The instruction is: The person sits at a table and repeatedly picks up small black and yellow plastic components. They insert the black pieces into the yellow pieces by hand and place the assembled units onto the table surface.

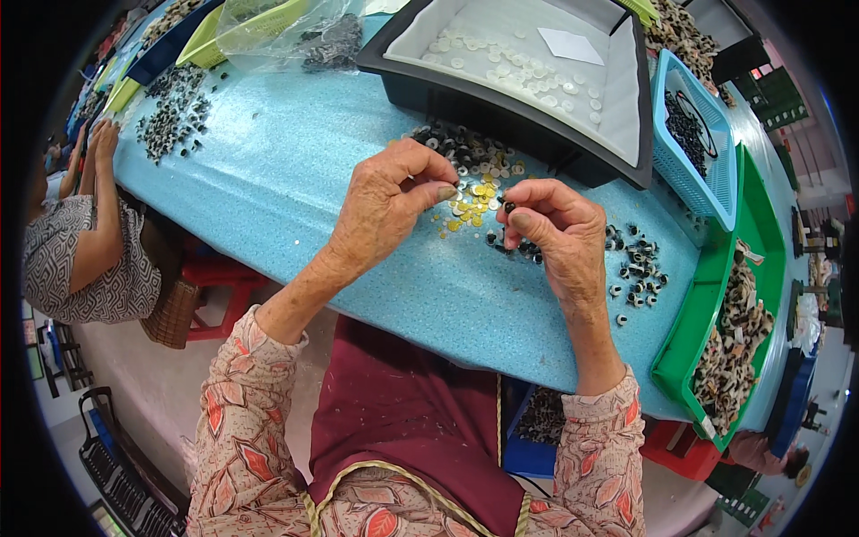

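The table (416, 300) carries the work; a piece that rolls past its near edge would fall. The tray (510, 134) stands toward the far edge, its rim near the fingers; a knuckle raised against it could jolt a grip loose. The bin (704, 333) lies along the right edge, the basket (693, 179) between bin and tray. The left hand (385, 201) holds thumb and index tips close together above the table; whether they pinch a small piece cannot be told at this scale. The right hand (565, 234) pinches the part described last. The heap (641, 261) lies right of that hand, toward the right edge; a dragging wrist could scatter it. The discs (463, 211) lie between the hands, loose and easily brushed aside. The part (510, 207), small and black, sits between right thumb and fingers; uneven pressure could make it slip out, and similar dark pieces below could hide it.
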Demonstrator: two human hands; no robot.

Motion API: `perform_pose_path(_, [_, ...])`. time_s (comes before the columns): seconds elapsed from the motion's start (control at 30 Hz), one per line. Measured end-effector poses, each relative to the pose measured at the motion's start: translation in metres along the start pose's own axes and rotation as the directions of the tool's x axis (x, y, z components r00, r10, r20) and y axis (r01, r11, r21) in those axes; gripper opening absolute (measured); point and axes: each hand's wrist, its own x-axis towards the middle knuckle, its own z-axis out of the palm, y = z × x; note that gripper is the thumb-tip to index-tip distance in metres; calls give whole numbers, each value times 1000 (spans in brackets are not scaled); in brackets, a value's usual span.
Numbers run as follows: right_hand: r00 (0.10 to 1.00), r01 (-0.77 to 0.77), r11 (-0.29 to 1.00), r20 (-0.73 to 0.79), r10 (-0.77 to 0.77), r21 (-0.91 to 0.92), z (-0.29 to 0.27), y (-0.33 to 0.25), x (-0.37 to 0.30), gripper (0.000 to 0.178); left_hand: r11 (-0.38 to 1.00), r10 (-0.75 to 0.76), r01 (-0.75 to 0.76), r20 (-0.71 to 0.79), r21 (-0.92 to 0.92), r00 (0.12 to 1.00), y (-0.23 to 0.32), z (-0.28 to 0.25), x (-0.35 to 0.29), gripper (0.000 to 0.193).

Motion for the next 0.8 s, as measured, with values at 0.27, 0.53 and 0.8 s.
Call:
perform_pose_path(0.27, [998, -57, 993, 16, 59, -106, 4, 0, 2, 17, 951, -110, 139, 116, -276, 987, 13, 20, -1, 5])
perform_pose_path(0.53, [998, -46, 981, 25, 51, -189, 8, 4, 2, 22, 897, -142, 193, 153, -397, 978, 6, 18, -4, 7])
perform_pose_path(0.8, [919, 387, 662, 211, -333, -642, 5, 5, 5, 26, 782, -172, 287, 250, -553, 953, 2, 21, -2, 38])
